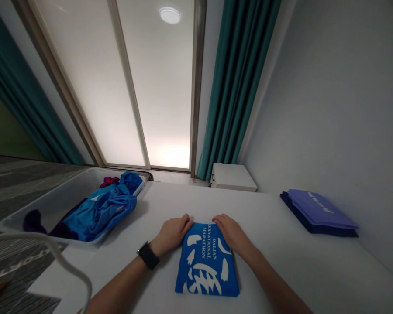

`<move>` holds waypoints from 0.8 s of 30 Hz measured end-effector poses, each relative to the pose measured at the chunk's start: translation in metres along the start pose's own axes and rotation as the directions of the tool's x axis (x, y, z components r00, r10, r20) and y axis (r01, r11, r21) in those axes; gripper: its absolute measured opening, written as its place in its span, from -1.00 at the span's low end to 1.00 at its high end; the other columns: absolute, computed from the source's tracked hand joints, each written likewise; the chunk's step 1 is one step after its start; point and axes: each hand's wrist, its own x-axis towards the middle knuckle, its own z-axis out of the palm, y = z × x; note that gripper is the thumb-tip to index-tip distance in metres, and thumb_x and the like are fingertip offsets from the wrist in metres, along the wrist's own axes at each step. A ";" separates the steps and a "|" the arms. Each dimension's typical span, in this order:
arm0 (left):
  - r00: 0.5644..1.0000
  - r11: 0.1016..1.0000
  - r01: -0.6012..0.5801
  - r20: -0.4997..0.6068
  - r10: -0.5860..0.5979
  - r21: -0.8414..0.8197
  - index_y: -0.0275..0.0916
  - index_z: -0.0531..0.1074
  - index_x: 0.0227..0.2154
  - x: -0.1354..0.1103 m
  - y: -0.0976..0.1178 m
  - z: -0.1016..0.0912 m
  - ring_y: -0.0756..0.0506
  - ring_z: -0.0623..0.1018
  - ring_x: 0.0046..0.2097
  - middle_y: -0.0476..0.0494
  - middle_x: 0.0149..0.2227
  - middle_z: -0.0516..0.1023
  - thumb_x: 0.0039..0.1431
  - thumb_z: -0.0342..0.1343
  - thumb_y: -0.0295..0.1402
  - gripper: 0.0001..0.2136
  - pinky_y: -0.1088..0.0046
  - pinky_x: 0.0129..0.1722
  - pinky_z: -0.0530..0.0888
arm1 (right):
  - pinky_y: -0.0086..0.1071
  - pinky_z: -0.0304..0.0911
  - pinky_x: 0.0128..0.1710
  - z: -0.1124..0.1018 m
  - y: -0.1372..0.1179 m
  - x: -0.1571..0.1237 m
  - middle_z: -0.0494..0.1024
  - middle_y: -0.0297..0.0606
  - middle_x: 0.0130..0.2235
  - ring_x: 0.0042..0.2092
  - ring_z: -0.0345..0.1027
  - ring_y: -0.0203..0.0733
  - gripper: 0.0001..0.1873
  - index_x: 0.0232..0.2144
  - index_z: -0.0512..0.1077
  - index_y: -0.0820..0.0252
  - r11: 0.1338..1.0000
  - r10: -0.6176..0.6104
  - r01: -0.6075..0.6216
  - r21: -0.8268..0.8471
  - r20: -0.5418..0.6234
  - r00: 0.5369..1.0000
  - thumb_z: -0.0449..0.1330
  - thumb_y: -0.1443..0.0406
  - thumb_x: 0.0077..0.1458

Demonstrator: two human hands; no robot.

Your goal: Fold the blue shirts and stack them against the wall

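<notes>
Just behind the grip of the left hand (pixel 173 233), the person wears a black watch (pixel 148 256), broad and smooth; both forearms (pixel 119 282) are bare.

This looks like a room in a home; teal curtains (pixel 240 87) hang beside frosted sliding doors (pixel 165 100) set in brownish frames; a small white cabinet (pixel 234 176) stands near a plain pale wall (pixel 334 109); dark patterned flooring (pixel 22 174) shows at left; a plastic tub (pixel 52 211) of rumpled clothes (pixel 101 207) and a folded fabric stack (pixel 322 211) by a white table (pixel 183 198) add to the domestic look.
</notes>
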 end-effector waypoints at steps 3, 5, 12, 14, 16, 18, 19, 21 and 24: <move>1.000 1.000 0.021 -0.001 -0.021 0.011 -0.16 0.32 -0.18 0.002 -0.001 0.001 -0.18 0.59 -0.24 -0.15 -0.28 0.59 0.40 -0.32 -0.11 -0.64 0.40 -0.30 0.35 | -0.36 0.17 0.02 0.003 0.002 -0.001 0.52 -0.11 -0.11 -0.05 0.37 -0.16 -0.60 -0.13 0.46 0.20 0.999 0.011 -0.010 -0.034 0.008 1.000 -0.17 0.31 0.33; 0.999 0.999 0.040 -0.001 -0.040 0.020 -0.17 0.32 -0.18 0.003 0.000 0.001 -0.18 0.59 -0.22 -0.16 -0.27 0.60 0.41 -0.32 -0.14 -0.66 0.40 -0.28 0.35 | -0.34 0.15 0.06 0.004 0.004 -0.001 0.50 -0.08 -0.07 0.00 0.35 -0.15 -0.60 -0.09 0.45 0.22 0.998 0.020 -0.020 -0.057 0.011 1.000 -0.17 0.35 0.31; 0.993 0.993 0.118 -0.006 -0.118 0.004 -0.18 0.35 -0.13 0.005 0.007 0.000 -0.19 0.59 -0.19 -0.18 -0.24 0.61 0.40 -0.26 -0.19 -0.69 0.38 -0.27 0.36 | -0.38 0.17 0.00 0.005 0.010 0.002 0.50 -0.10 -0.10 -0.06 0.37 -0.18 -0.59 -0.07 0.45 0.23 0.998 -0.012 0.015 -0.066 0.051 0.999 -0.16 0.44 0.25; 0.994 0.994 0.111 -0.015 -0.111 -0.008 -0.17 0.35 -0.12 0.005 0.006 0.001 -0.19 0.59 -0.18 -0.18 -0.23 0.61 0.40 -0.26 -0.20 -0.69 0.38 -0.27 0.36 | -0.39 0.17 -0.01 0.006 0.013 0.004 0.51 -0.12 -0.12 -0.08 0.37 -0.19 -0.59 -0.09 0.46 0.20 0.998 -0.015 0.017 -0.055 0.036 0.999 -0.15 0.44 0.25; 0.996 0.996 0.088 -0.021 -0.088 -0.010 -0.17 0.37 -0.16 0.005 0.004 0.002 -0.19 0.59 -0.20 -0.18 -0.25 0.60 0.40 -0.28 -0.20 -0.68 0.38 -0.27 0.36 | -0.39 0.18 -0.02 0.007 0.014 0.005 0.51 -0.13 -0.13 -0.09 0.38 -0.20 -0.59 -0.10 0.47 0.19 0.999 -0.017 0.019 -0.050 0.029 0.999 -0.15 0.44 0.25; 0.997 0.998 0.068 -0.025 -0.068 -0.006 -0.17 0.37 -0.19 0.006 0.003 0.002 -0.18 0.58 -0.22 -0.17 -0.27 0.60 0.40 -0.28 -0.19 -0.67 0.38 -0.28 0.36 | -0.40 0.18 -0.05 0.008 0.015 0.006 0.51 -0.14 -0.15 -0.11 0.38 -0.20 -0.60 -0.11 0.47 0.19 0.998 -0.017 0.019 -0.054 0.036 0.999 -0.15 0.43 0.26; 0.997 0.998 0.066 -0.026 -0.066 -0.003 -0.17 0.37 -0.20 0.006 0.002 0.003 -0.18 0.58 -0.23 -0.17 -0.28 0.60 0.39 -0.27 -0.18 -0.67 0.38 -0.29 0.35 | -0.40 0.19 -0.06 0.007 0.014 0.006 0.51 -0.15 -0.16 -0.11 0.38 -0.19 -0.60 -0.11 0.47 0.19 0.998 -0.013 0.015 -0.060 0.044 0.999 -0.14 0.42 0.26; 0.997 0.997 0.076 -0.028 -0.076 0.014 -0.16 0.37 -0.20 0.006 0.002 0.003 -0.18 0.58 -0.22 -0.16 -0.28 0.60 0.39 -0.27 -0.17 -0.68 0.39 -0.29 0.35 | -0.39 0.18 -0.05 0.006 0.012 0.005 0.51 -0.15 -0.16 -0.10 0.38 -0.18 -0.61 -0.13 0.48 0.18 0.996 0.005 -0.001 -0.087 0.048 0.999 -0.13 0.41 0.26; 0.995 0.995 0.094 -0.027 -0.093 0.042 -0.15 0.36 -0.19 0.007 0.004 0.003 -0.17 0.58 -0.21 -0.16 -0.28 0.60 0.39 -0.27 -0.17 -0.69 0.39 -0.28 0.36 | -0.39 0.17 -0.03 0.004 0.009 0.002 0.50 -0.14 -0.13 -0.06 0.37 -0.16 -0.62 -0.12 0.48 0.17 0.990 0.040 -0.037 -0.137 0.018 0.999 -0.13 0.41 0.27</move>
